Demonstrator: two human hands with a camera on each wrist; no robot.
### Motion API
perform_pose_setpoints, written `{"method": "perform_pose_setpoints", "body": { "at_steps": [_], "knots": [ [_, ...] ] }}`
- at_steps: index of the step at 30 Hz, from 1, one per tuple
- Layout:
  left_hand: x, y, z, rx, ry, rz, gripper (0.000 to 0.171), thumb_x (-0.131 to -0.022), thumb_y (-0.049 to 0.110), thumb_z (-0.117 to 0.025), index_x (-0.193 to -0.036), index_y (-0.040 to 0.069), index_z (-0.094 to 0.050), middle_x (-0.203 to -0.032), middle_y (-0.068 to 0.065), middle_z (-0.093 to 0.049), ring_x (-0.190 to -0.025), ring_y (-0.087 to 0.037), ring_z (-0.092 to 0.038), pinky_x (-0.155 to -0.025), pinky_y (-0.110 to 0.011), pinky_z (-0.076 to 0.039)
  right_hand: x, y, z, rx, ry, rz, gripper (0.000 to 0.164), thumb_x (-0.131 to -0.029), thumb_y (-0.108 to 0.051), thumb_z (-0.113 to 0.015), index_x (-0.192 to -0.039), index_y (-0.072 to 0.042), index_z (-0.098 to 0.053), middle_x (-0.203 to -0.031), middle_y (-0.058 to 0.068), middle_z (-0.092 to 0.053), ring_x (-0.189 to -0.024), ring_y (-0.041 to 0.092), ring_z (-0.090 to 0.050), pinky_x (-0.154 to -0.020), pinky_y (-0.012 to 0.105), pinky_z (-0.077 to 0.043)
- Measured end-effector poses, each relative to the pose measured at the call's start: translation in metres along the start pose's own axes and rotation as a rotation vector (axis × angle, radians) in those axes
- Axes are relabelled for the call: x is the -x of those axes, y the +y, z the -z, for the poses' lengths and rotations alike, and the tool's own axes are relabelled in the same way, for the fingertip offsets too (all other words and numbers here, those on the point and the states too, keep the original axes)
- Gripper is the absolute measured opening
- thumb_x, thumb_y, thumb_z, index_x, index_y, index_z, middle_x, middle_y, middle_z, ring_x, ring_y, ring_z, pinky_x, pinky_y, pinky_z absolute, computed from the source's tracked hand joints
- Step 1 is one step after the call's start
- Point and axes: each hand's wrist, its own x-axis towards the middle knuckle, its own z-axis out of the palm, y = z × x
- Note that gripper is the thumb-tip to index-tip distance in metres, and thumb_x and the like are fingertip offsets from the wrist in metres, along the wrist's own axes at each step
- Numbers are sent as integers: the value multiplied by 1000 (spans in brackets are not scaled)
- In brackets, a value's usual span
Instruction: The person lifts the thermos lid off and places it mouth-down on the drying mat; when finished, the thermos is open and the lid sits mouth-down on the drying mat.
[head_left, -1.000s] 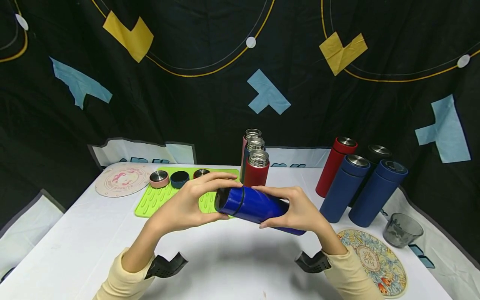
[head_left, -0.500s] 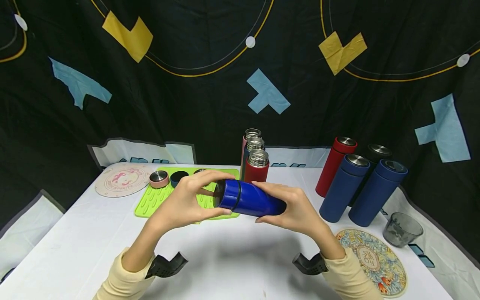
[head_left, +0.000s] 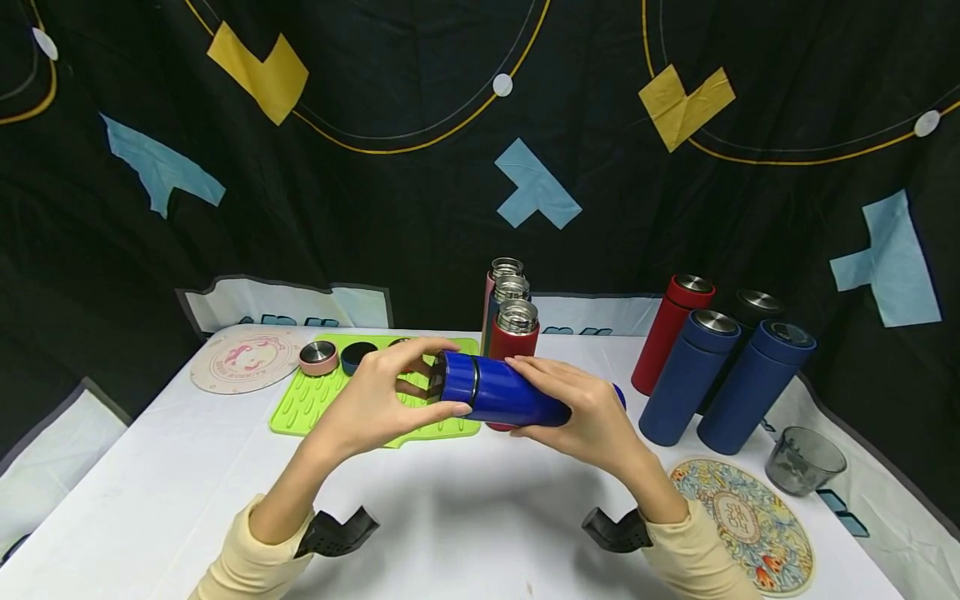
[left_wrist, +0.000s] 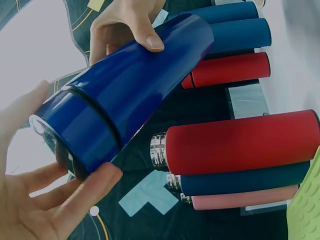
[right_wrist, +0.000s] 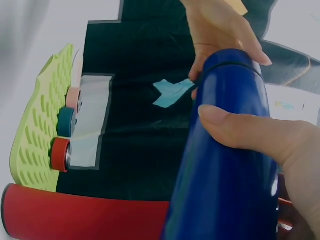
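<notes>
A glossy blue thermos flask (head_left: 517, 393) is held in the air above the table, lying nearly level with its lid end to the left. Around the lid (head_left: 457, 379), my left hand (head_left: 382, 404) has its fingers and thumb; in the left wrist view the thumb and fingertips touch opposite sides of the lid (left_wrist: 75, 135). My right hand (head_left: 581, 412) grips the flask's body, its thumb (right_wrist: 240, 127) across the near side. Behind the flask stand lidless flasks, a red one (head_left: 517, 329) foremost, then a dark blue one (left_wrist: 245, 177) and a pink one (left_wrist: 245, 197), with bare metal necks.
A green mat (head_left: 300, 408) bears a pink lid (head_left: 318, 357), a dark blue lid (right_wrist: 66, 121) and a red lid (right_wrist: 60, 154). Several capped flasks, including a red one (head_left: 667, 333), stand right. A glass cup (head_left: 805, 460) and floral mat (head_left: 780, 533) are nearer.
The blue thermos flask has swung from sloping down to the right to nearly level. My left fingers have shifted round its lid, and the right hand has turned with the body.
</notes>
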Motion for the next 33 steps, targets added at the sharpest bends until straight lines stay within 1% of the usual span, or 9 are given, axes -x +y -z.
{"method": "perform_pose_setpoints", "body": {
  "at_steps": [2,7,10,13,18,22,26,29,33],
  "knots": [
    [0,0,0,1,-38,-23,67,-73,36,-85,-130,16,-56,-124,0,-61,-102,-16,-61,-77,-28,-56,1,2,1,-43,-24,-9,79,-64,-25,-92,-135,-13,-57,-128,8,-62,-114,29,-60,-91,49,-50],
    [0,0,1,-18,-111,-131,71,-73,32,-85,-135,20,-53,-134,3,-54,-119,-16,-51,-85,-33,-54,2,8,5,-207,-122,-81,79,-65,-32,-90,-135,-13,-57,-122,6,-65,-107,25,-64,-87,45,-54],
    [0,0,2,-29,-127,-182,70,-74,27,-85,-136,21,-53,-136,3,-52,-124,-17,-48,-91,-39,-52,3,11,6,-268,-165,-124,79,-66,-35,-89,-135,-13,-58,-120,5,-66,-104,25,-65,-85,42,-55],
    [0,0,2,-34,-130,-215,71,-72,23,-87,-135,20,-54,-136,2,-52,-127,-17,-46,-94,-41,-50,3,12,7,-291,-178,-141,78,-66,-34,-90,-134,-14,-58,-119,5,-67,-103,23,-65,-85,41,-55],
    [0,-1,1,-24,-109,-197,69,-72,23,-87,-133,19,-55,-134,2,-54,-122,-17,-50,-88,-36,-53,2,10,6,-265,-158,-133,79,-66,-33,-90,-136,-15,-57,-121,5,-66,-104,23,-65,-86,40,-54],
    [-1,-2,1,-10,-74,-132,67,-73,31,-86,-131,17,-56,-130,3,-57,-114,-15,-54,-79,-28,-56,1,6,5,-182,-104,-84,79,-65,-28,-91,-135,-13,-57,-124,6,-64,-110,26,-63,-89,45,-53],
    [-1,-2,1,-23,-50,-65,67,-73,36,-84,-131,17,-56,-127,3,-59,-108,-15,-57,-77,-25,-56,0,3,3,-80,-55,-41,79,-65,-25,-91,-135,-13,-57,-127,8,-62,-113,27,-61,-91,48,-51],
    [-1,-3,2,-17,-69,-53,68,-74,36,-84,-132,17,-55,-129,1,-58,-110,-16,-57,-79,-28,-56,1,3,3,-65,-55,-39,80,-64,-26,-92,-135,-13,-57,-127,9,-62,-113,28,-61,-90,48,-51],
    [-1,-5,4,5,-124,-73,72,-74,33,-84,-137,18,-52,-135,1,-53,-118,-18,-53,-83,-33,-55,2,8,5,-138,-106,-78,81,-64,-27,-92,-135,-14,-57,-124,7,-64,-109,27,-63,-88,47,-53]
  ]
}}
